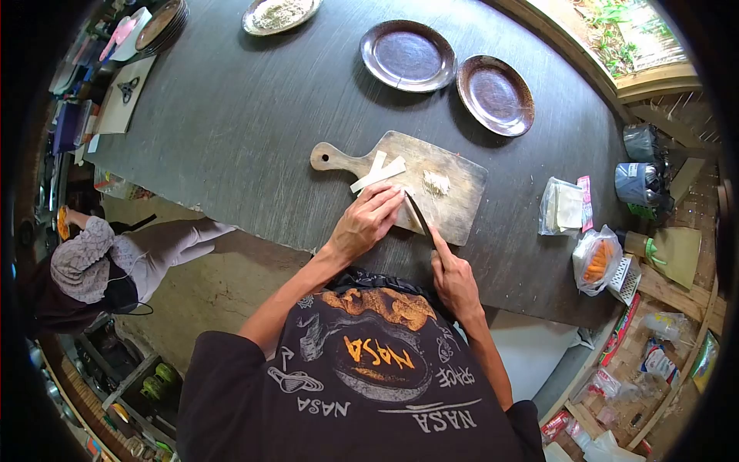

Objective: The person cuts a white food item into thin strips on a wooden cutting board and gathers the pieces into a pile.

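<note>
A wooden cutting board (460,206) with a handle lies on the dark table near its front edge. My left hand (365,222) is on the board, its fingers together and pressing down on pale food, mostly hidden beneath them. Right beside those fingertips is the dark blade of a knife (418,212). My right hand (456,283) is closed round the knife's handle, with a finger stretched along it. Flat white strips (379,174) lie crossed on the board just beyond my left hand. To the right of the blade sits a small heap of thin white shreds (436,183).
Two brown plates (408,55) (496,95) and a plate of pale shreds (281,14) stand farther back on the table (254,138). At right are a plastic packet (562,206) and a bag of orange pieces (597,262). Another person (92,262) is at left.
</note>
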Tool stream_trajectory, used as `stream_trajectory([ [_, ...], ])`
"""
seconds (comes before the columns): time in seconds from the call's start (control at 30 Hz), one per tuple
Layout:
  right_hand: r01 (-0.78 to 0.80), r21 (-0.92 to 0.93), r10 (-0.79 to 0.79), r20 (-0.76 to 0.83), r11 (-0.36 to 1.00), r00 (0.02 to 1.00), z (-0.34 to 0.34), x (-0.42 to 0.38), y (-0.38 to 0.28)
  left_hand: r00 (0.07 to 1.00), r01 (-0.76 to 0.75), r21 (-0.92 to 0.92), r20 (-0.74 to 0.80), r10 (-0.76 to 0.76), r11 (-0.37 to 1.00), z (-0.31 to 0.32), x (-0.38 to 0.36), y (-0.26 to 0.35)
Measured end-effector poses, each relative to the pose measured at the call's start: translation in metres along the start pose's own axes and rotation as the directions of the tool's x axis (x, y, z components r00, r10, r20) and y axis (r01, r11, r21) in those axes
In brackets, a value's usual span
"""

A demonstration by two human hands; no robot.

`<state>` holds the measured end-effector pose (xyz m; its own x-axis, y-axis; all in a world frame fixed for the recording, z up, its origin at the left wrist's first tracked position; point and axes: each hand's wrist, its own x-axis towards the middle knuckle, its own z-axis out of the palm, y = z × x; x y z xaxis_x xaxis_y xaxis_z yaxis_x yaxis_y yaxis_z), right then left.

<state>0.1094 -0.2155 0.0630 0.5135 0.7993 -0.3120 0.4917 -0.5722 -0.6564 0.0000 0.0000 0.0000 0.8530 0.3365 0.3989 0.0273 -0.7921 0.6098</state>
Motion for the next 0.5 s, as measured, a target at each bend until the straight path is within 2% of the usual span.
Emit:
stream_trajectory([
  [0.2, 0.041, -0.019, -0.042, -0.036, 0.999, 0.998, 0.004, 0.014, -0.007, 1.0, -0.008, 0.002, -0.017, 0.008, 1.0, 0.0, 0.002, -0.005],
  [0.37, -0.043, -0.094, 0.045, 0.014, 0.995, 0.999, -0.003, 0.003, -0.011, 1.0, 0.012, 0.013, -0.015, -0.012, 1.0, -0.001, 0.002, 0.002],
  [0.5, -0.012, -0.1, 0.012, 0.001, 0.995, 1.0, -0.006, -0.007, -0.003, 1.0, 0.004, 0.006, -0.011, -0.004, 1.0, 0.002, 0.001, 0.001],
])
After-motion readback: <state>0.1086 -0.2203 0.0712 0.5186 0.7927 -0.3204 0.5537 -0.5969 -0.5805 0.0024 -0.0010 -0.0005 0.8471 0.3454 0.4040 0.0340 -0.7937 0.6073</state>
